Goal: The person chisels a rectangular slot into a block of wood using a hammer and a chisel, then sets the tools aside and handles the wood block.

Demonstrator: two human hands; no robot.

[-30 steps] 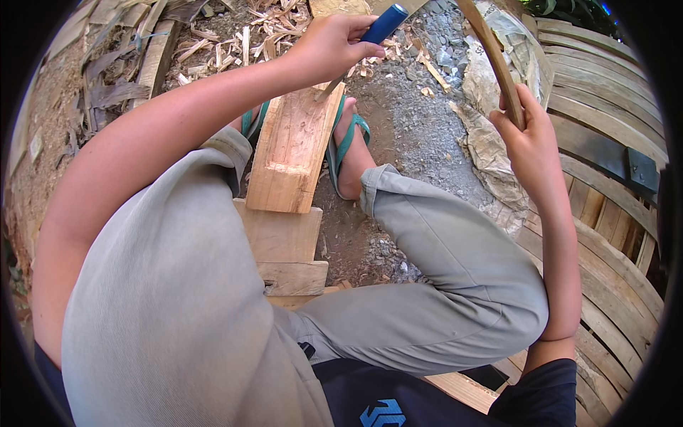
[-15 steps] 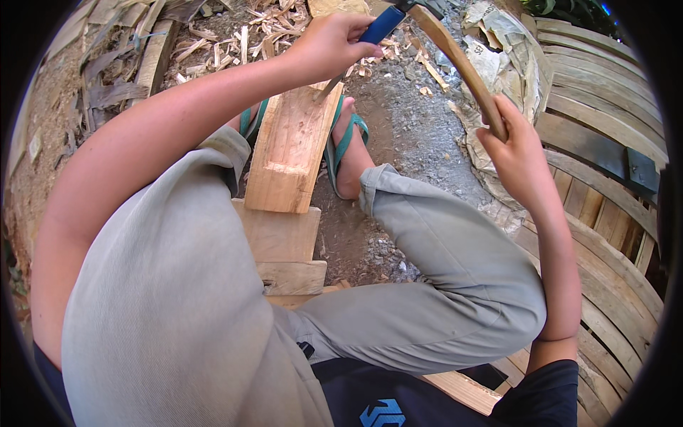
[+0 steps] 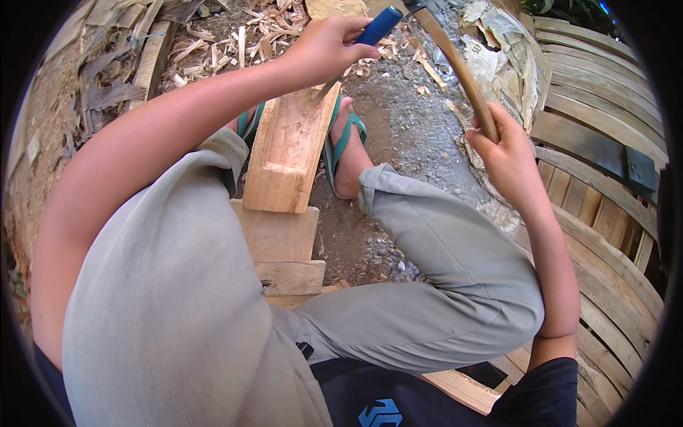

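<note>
My left hand (image 3: pixel 329 53) is closed around the blue handle of a chisel (image 3: pixel 380 26). The chisel slants down, and its blade tip meets the far part of a pale wooden block (image 3: pixel 279 191) with a long hollow cut into its top. In my right hand (image 3: pixel 506 151) is the lower end of a hammer's wooden handle (image 3: pixel 459 67). The dark hammer head is near the top edge, partly out of view, a little to the right of the chisel's handle end. The block lies between my feet, its near end on a flat board (image 3: pixel 281 231).
Wood chips (image 3: pixel 274 28) litter the ground beyond the block. A crumpled, pale sack (image 3: pixel 498 67) lies to the right, beside a curved slatted wooden structure (image 3: pixel 597 99). Old planks (image 3: pixel 151 64) lie at the far left. My sandalled foot (image 3: pixel 347 153) is right beside the block.
My right hand has moved slightly left and down with the hammer. The hammer head now sits a little apart from the chisel's handle end, where before they met. The left hand barely shifted.
</note>
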